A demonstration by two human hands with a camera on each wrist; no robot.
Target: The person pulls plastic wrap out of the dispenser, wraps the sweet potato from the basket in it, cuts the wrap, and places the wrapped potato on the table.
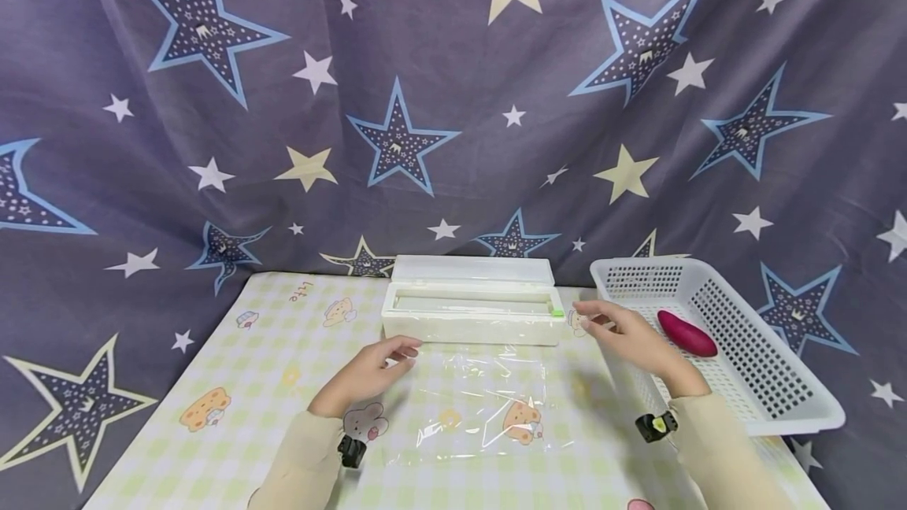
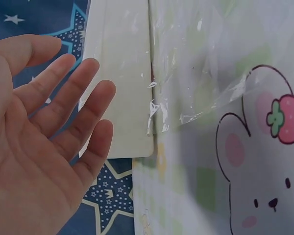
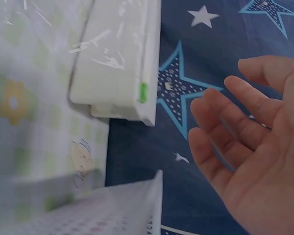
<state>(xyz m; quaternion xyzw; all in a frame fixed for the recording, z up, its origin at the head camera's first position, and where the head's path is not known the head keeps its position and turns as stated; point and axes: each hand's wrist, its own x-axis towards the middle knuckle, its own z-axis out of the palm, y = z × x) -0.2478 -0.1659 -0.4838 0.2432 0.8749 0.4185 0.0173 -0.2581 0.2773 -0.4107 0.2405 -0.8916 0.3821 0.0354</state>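
Observation:
A white cling film box (image 1: 473, 329) stands at the back of the table, its lid (image 1: 473, 269) tipped up and a green slider (image 1: 557, 313) at its right end. From its front a sheet of clear cling film (image 1: 475, 408) lies spread over the tablecloth. My left hand (image 1: 370, 371) hovers by the box's front left corner, fingers loosely bent and holding nothing, as the left wrist view confirms. My right hand (image 1: 633, 339) is in the air between the box's right end and the basket, its fingers relaxed and grasping nothing (image 3: 255, 132).
On the right stands a white perforated plastic basket (image 1: 765, 337) with a purple-red sweet potato-like item (image 1: 687, 334) inside. A green-checked tablecloth (image 1: 269, 384) with cartoon prints covers the table. Behind it hangs a dark star-patterned curtain (image 1: 453, 46).

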